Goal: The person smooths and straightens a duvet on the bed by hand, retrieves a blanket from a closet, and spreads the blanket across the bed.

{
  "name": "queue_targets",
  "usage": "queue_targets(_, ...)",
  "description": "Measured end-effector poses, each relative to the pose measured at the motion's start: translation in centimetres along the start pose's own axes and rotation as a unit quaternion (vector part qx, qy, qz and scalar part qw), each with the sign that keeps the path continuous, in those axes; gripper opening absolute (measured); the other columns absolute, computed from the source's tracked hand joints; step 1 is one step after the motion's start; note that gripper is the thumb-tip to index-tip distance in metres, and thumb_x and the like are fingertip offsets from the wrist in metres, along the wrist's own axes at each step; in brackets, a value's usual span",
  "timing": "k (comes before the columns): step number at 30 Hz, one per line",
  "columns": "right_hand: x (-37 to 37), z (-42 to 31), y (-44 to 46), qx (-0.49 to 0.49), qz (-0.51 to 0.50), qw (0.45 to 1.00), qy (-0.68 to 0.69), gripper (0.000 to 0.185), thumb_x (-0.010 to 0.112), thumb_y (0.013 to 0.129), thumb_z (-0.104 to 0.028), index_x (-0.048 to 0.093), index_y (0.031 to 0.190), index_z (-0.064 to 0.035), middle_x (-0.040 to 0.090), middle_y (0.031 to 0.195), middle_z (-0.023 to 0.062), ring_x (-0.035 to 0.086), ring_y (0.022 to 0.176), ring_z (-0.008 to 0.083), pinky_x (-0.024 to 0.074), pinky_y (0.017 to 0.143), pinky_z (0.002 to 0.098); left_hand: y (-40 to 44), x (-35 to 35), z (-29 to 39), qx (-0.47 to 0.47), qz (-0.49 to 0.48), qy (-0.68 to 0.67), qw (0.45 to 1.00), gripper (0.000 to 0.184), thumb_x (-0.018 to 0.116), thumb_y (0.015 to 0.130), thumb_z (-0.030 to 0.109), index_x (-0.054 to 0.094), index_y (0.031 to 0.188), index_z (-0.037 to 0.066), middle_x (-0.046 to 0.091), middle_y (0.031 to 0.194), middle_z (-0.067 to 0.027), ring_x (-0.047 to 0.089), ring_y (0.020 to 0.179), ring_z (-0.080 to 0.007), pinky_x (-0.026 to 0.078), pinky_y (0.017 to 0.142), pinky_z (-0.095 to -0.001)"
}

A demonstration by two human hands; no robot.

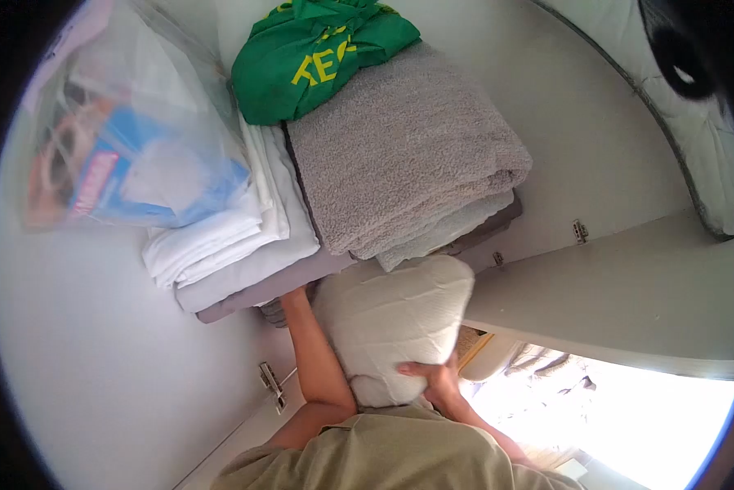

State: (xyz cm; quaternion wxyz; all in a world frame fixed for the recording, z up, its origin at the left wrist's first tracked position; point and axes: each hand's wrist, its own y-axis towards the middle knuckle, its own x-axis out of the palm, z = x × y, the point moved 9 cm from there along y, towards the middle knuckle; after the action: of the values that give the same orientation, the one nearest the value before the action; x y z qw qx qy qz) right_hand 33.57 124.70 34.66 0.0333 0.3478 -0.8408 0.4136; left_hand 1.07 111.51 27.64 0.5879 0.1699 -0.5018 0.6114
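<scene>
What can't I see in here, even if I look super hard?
In the head view:
Left hand: hidden past the wrist by the purplish cloth.
Pillow: its underside faces away.
Green bag: folds and the top edge hide some writing.
Clear bag: cloudy plastic and blur hide its contents.
Bright patch: glare washes out details.

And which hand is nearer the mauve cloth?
Left. The left wrist is by the mauve cloth, hand hidden; the right hand is farther off, on the near end of the pillow.

Right fingers (413, 370) grip a white cushion (393, 327); folded grey towel (403, 151) above.
</scene>
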Motion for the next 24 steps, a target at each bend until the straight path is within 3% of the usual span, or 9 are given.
queue_targets(1,-0.2,-2.2,-1.7,-0.048,0.013,0.998,0.033,0.041,0.073,0.052,0.008,0.058,0.091,0.0091,0.061,0.088,0.0192,0.061,0.079,0.0283,0.0518,0.073,0.0398,-0.2,0.1,-0.2,-0.003,0.002,0.000,1.000,0.053,0.038,0.088,0.039,0.037,0.127,0.004,0.039,0.130,-0.0134,0.040,0.116,-0.0294,0.033,0.098,-0.0423)
queue_targets(5,-2.6,-4.8,-3.5,-0.081,0.044,0.993,0.077,0.051,0.075,0.050,0.007,0.054,0.097,0.0096,0.061,0.091,0.0195,0.060,0.081,0.0295,0.0513,0.073,0.0407,-1.0,0.1,-0.9,-0.007,0.005,-0.005,1.000,0.052,0.038,0.088,0.038,0.037,0.127,0.003,0.039,0.129,-0.0137,0.040,0.116,-0.0293,0.034,0.098,-0.0416)
queue_targets(7,-1.9,-6.1,-4.3,-0.085,0.035,0.996,0.016,0.054,0.076,0.049,0.007,0.054,0.098,0.0092,0.060,0.092,0.0191,0.060,0.083,0.0304,0.0501,0.074,0.0415,-1.4,0.8,-0.4,0.000,0.003,-0.007,1.000,0.052,0.038,0.088,0.037,0.037,0.126,0.003,0.039,0.129,-0.0138,0.041,0.116,-0.0292,0.034,0.098,-0.0413)
queue_targets(14,-2.4,-6.6,-5.3,-0.070,0.054,0.993,0.080,0.067,0.073,0.053,0.006,0.043,0.113,0.0091,0.055,0.100,0.0230,0.056,0.092,0.0338,0.0455,0.082,0.0446,-5.5,2.9,4.4,0.110,0.076,0.001,0.991,0.051,0.038,0.087,0.036,0.037,0.126,0.002,0.040,0.128,-0.0143,0.041,0.115,-0.0291,0.036,0.097,-0.0402)
queue_targets(15,-1.2,-7.9,-5.2,-0.080,-0.039,0.991,0.101,0.068,0.070,0.057,0.006,0.039,0.118,0.0081,0.053,0.105,0.0240,0.054,0.096,0.0344,0.0447,0.084,0.0439,-7.2,3.5,4.7,0.133,0.099,0.001,0.986,0.051,0.038,0.087,0.036,0.037,0.125,0.002,0.040,0.128,-0.0144,0.042,0.115,-0.0291,0.036,0.097,-0.0400)
queue_targets(17,-1.7,-7.3,-4.2,-0.052,-0.104,0.976,0.183,0.068,0.071,0.059,0.004,0.039,0.119,0.0066,0.054,0.105,0.0221,0.054,0.097,0.0329,0.0442,0.085,0.0431,-11.7,5.4,5.2,0.190,0.139,-0.006,0.972,0.051,0.038,0.087,0.035,0.037,0.125,0.001,0.040,0.127,-0.0146,0.042,0.114,-0.0290,0.036,0.097,-0.0397)
queue_targets(19,-2.6,-6.3,-3.7,-0.046,-0.093,0.976,0.192,0.069,0.072,0.059,0.003,0.039,0.120,0.0057,0.054,0.106,0.0210,0.054,0.098,0.0322,0.0436,0.086,0.0428,-14.0,6.0,6.2,0.234,0.155,-0.012,0.960,0.051,0.038,0.087,0.035,0.038,0.125,0.001,0.040,0.127,-0.0147,0.042,0.114,-0.0290,0.036,0.097,-0.0394)
queue_targets(21,-3.3,-5.3,-3.7,-0.036,-0.087,0.975,0.203,0.070,0.073,0.060,0.001,0.039,0.121,0.0047,0.054,0.107,0.0198,0.054,0.098,0.0315,0.0431,0.087,0.0425,-12.8,4.7,7.0,0.264,0.134,-0.013,0.955,0.046,0.035,0.087,0.025,0.038,0.124,-0.002,0.040,0.126,-0.0142,0.044,0.111,-0.0286,0.038,0.095,-0.0381)
queue_targets(24,-3.4,-4.1,-4.9,-0.023,-0.113,0.974,0.197,0.071,0.074,0.059,0.000,0.041,0.122,0.0023,0.053,0.112,0.0165,0.051,0.104,0.0306,0.0417,0.089,0.0430,-9.9,1.7,7.7,0.244,0.237,0.128,0.932,0.044,0.032,0.089,0.022,0.033,0.128,0.003,0.037,0.129,-0.0144,0.039,0.116,-0.0277,0.030,0.101,-0.0397)
